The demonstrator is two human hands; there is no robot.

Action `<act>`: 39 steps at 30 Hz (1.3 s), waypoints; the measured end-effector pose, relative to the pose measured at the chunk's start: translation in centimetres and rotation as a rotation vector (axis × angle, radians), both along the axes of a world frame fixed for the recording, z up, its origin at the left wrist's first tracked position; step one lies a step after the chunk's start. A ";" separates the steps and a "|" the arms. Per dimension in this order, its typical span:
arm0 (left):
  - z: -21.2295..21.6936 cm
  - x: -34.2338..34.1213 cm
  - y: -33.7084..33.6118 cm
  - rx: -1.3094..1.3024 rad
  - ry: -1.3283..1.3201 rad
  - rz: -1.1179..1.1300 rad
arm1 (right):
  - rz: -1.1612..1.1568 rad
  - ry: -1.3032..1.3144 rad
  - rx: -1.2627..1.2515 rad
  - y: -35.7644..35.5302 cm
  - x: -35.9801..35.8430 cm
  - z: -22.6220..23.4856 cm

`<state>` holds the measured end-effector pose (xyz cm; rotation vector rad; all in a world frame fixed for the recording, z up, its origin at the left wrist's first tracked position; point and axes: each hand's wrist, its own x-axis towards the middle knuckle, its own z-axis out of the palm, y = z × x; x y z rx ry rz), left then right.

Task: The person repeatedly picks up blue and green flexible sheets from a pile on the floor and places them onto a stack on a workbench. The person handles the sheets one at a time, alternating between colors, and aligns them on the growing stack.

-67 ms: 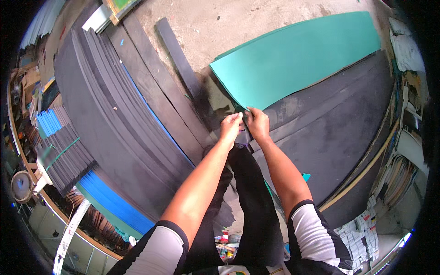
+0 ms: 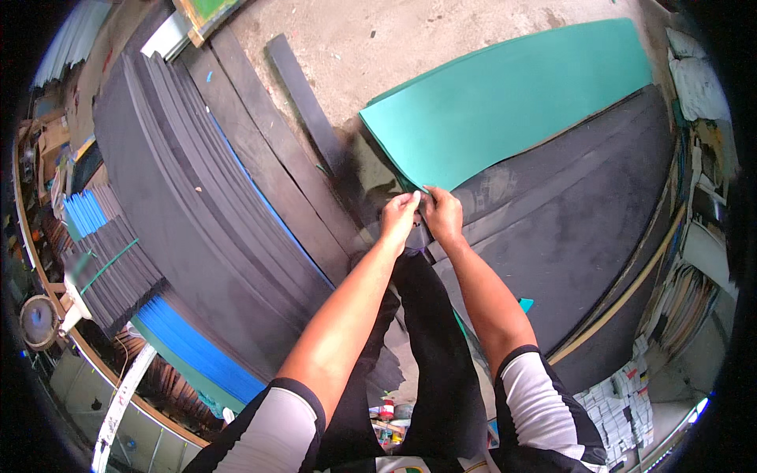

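A long green sheet (image 2: 512,102), apparently foam, lies on a stack with at least one more green layer showing under its left edge. At its near corner my right hand (image 2: 443,214) is closed, thumb and finger pinching the sheet. Close beside it, my left hand (image 2: 400,219) is closed in a pinch just left of that corner. Whatever is between the left fingertips is too small to make out. Both forearms reach forward over my black-trousered legs (image 2: 434,331).
Black sheets (image 2: 568,213) lie beneath and right of the green one. To the left is a large stack of dark sheets (image 2: 213,229) with blue edges (image 2: 205,347) among them. A narrow black strip (image 2: 303,102) rests on the concrete floor (image 2: 331,31). Bundled white pieces (image 2: 619,410) stand lower right.
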<state>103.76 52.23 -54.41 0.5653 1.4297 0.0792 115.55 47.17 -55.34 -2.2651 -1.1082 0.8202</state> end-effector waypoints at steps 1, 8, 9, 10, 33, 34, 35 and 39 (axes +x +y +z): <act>0.9 1.3 0.8 0.059 0.012 -0.035 | 0.041 -0.024 -0.020 0.2 0.3 1.3; 5.8 4.4 3.1 0.231 0.222 0.048 | 0.358 -0.098 0.242 -0.3 3.4 10.3; 7.4 3.5 3.4 0.227 0.186 -0.022 | 0.392 -0.128 0.231 -0.6 4.3 11.6; 9.9 2.9 4.0 0.228 0.146 -0.097 | 0.419 -0.165 0.221 -0.7 5.5 12.8; 40.8 -43.0 -1.9 -0.281 0.221 0.418 | 0.693 -0.282 -0.275 0.8 12.6 5.3; 41.2 -43.2 -2.6 -0.269 0.294 0.430 | 0.696 -0.303 -0.230 0.8 12.5 5.4; 41.5 -43.2 -3.2 -0.256 0.366 0.439 | 0.676 -0.306 -0.199 0.8 11.8 5.4; 41.5 -42.9 -5.0 -0.121 0.616 0.262 | 0.682 -0.361 -0.105 1.0 9.6 8.3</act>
